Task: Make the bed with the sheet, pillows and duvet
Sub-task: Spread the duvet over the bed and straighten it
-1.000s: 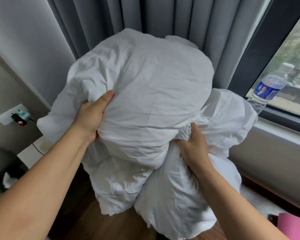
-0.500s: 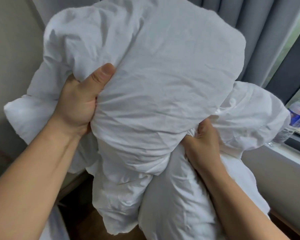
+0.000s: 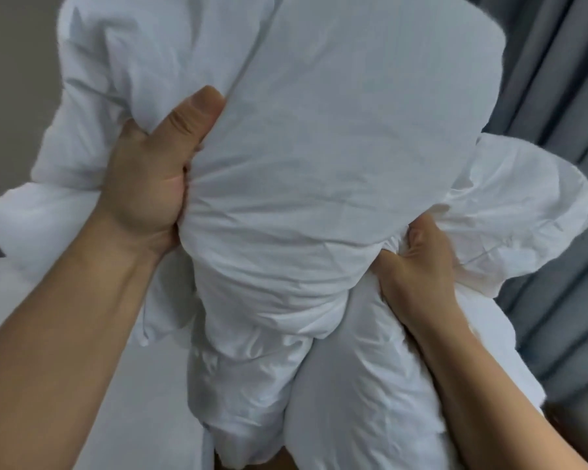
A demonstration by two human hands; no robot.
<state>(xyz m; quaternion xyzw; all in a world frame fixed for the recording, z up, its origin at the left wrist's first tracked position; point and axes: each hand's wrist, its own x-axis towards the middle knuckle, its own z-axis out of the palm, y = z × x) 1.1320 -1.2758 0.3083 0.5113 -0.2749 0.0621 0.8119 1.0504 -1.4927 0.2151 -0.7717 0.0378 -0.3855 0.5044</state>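
The white bundle of bedding [image 3: 336,171] fills most of the view and runs off the top edge, so its full shape cannot be read, and it is hard to tell whether it is the duvet, pillows or both. It hides nearly all of the room behind it; only a strip of grey curtain [image 3: 557,96] shows on the right and a patch of wall [image 3: 11,96] on the left. The fingers of both hands are buried in the cloth and out of sight.

Compared with half a second ago, the bundle sits closer and higher in the view, the water bottle and window sill have gone from sight, and white sheet [image 3: 143,401] now lies beneath the left forearm.

The left hand [image 3: 146,184] grips the bundle's left side, thumb pressed up along the front. The right hand [image 3: 418,269] clutches a fold lower down, thumb tucked into the crease, with loose cloth hanging below its fingers.
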